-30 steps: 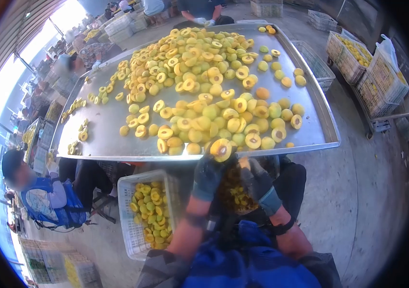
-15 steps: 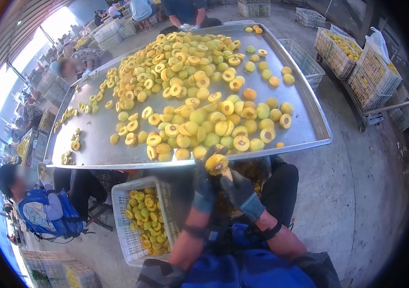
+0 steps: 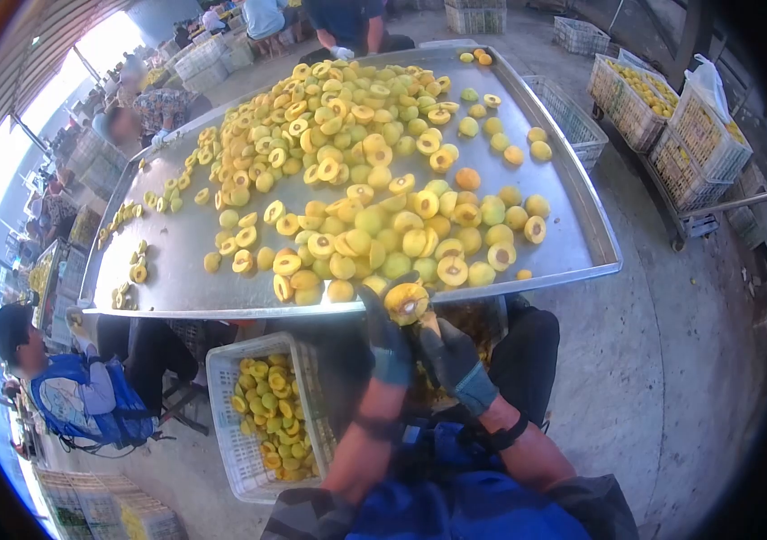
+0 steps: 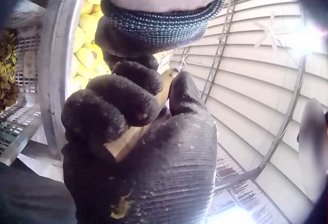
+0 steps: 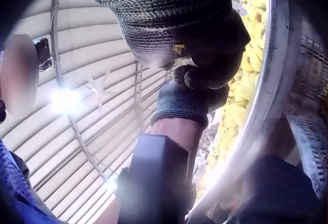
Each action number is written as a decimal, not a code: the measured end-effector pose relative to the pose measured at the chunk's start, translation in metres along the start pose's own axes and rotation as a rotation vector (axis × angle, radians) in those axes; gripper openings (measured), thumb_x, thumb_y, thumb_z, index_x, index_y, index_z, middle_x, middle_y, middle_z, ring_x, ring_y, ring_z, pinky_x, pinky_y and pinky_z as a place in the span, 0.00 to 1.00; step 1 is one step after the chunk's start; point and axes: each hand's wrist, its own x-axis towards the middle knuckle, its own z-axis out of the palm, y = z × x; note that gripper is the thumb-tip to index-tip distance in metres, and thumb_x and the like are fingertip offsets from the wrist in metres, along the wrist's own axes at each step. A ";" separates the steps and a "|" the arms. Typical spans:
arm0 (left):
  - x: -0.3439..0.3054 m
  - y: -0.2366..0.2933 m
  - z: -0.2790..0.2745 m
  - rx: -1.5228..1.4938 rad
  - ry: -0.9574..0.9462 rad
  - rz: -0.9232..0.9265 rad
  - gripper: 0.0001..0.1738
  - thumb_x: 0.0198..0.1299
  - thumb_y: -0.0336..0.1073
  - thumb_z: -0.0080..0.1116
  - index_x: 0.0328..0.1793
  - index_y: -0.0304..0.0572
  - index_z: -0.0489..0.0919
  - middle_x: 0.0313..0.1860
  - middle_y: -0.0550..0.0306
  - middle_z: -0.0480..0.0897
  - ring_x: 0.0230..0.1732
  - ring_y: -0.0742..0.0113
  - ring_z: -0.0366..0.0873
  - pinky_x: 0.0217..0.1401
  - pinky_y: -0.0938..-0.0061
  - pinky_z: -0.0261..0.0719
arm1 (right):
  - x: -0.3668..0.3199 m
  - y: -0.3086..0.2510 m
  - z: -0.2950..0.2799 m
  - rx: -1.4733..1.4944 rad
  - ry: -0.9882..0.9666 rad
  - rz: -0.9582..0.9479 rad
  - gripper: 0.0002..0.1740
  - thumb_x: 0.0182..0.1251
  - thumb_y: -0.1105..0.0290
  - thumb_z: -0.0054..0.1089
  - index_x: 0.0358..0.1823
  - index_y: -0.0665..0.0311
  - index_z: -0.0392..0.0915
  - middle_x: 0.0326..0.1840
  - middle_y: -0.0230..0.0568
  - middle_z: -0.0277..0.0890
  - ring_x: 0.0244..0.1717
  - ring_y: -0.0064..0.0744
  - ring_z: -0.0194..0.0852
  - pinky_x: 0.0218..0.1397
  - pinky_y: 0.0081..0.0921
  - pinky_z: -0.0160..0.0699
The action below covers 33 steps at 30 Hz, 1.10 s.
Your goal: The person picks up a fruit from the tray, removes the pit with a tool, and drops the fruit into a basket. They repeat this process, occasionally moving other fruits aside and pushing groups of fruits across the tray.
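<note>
In the head view, my gloved left hand (image 3: 390, 342) holds up a large yellow peach half (image 3: 406, 303), its cut face and brown centre showing. My gloved right hand (image 3: 451, 360) is close against it from the right. Its fingers curl round a pale wooden handle (image 4: 125, 142), seen in the left wrist view; the tool's working end is hidden at the fruit. Both hands are just in front of the near rim of a metal table (image 3: 572, 256). Many yellow-green peach halves (image 3: 338, 117) are heaped on that table.
A white plastic crate (image 3: 221, 432) of peach halves stands below on the left. Between my knees is a container (image 3: 482, 324) with dark scraps. Another person (image 3: 86, 387) sits at the left. Loaded crates (image 3: 699, 135) stand on a trolley at the right.
My right hand has come in from the right and met the peach half. The left hand has drawn the fruit slightly down and left, and its cut face has turned.
</note>
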 end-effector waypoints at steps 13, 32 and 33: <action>-0.013 0.000 -0.039 1.475 0.014 0.879 0.20 0.63 0.39 0.63 0.59 0.40 0.80 0.46 0.50 0.86 0.43 0.54 0.84 0.46 0.69 0.81 | 0.029 0.056 -0.023 0.081 0.332 -0.006 0.07 0.71 0.70 0.58 0.42 0.67 0.77 0.27 0.31 0.75 0.19 0.17 0.68 0.20 0.19 0.65; 0.020 -0.019 -0.096 0.223 0.150 0.390 0.36 0.73 0.65 0.39 0.64 0.36 0.71 0.52 0.52 0.79 0.52 0.64 0.78 0.57 0.70 0.79 | -0.002 0.003 0.022 -0.162 -0.095 -0.260 0.13 0.74 0.66 0.52 0.52 0.68 0.75 0.27 0.37 0.76 0.27 0.26 0.74 0.31 0.29 0.73; 0.012 -0.007 -0.081 0.314 0.181 0.409 0.38 0.73 0.67 0.37 0.63 0.36 0.72 0.50 0.53 0.79 0.50 0.65 0.78 0.54 0.72 0.80 | -0.003 -0.006 0.024 -0.179 -0.119 -0.282 0.12 0.74 0.67 0.51 0.51 0.68 0.74 0.26 0.40 0.76 0.26 0.29 0.75 0.30 0.31 0.74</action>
